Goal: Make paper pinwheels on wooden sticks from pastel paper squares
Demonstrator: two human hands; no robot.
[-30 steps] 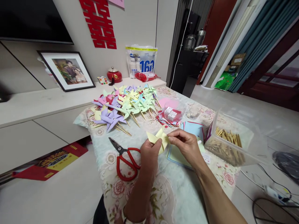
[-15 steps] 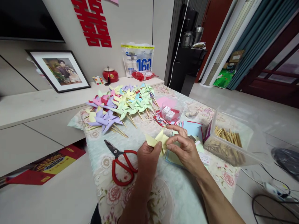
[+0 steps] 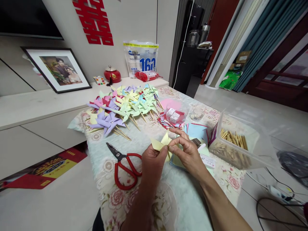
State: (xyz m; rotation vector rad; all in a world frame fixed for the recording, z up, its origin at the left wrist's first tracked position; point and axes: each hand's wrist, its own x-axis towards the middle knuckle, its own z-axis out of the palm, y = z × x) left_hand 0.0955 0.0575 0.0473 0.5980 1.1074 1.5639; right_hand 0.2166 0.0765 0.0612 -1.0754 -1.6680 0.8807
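Note:
A pale yellow paper pinwheel with its blades folded inward is held above the table. My left hand is closed on it, thumb pressed near its centre. My right hand pinches the pinwheel's right side at the middle, thumb and index finger together. Left of my left hand lie scissors with red handles, blades pointing away. Behind my right hand are stacked coloured paper squares, partly hidden by the hand. Finished pinwheels on sticks lie in a heap beyond my hands.
To the right stands a clear plastic box of short wooden sticks. A red packet in clear wrap and a small clear container sit on the flowered tablecloth. Behind is a white cabinet with a framed photo and a red jar.
My right hand has moved slightly left, its thumb and finger now at the pinwheel's centre. My left hand keeps its grip. The camera view has shifted a little.

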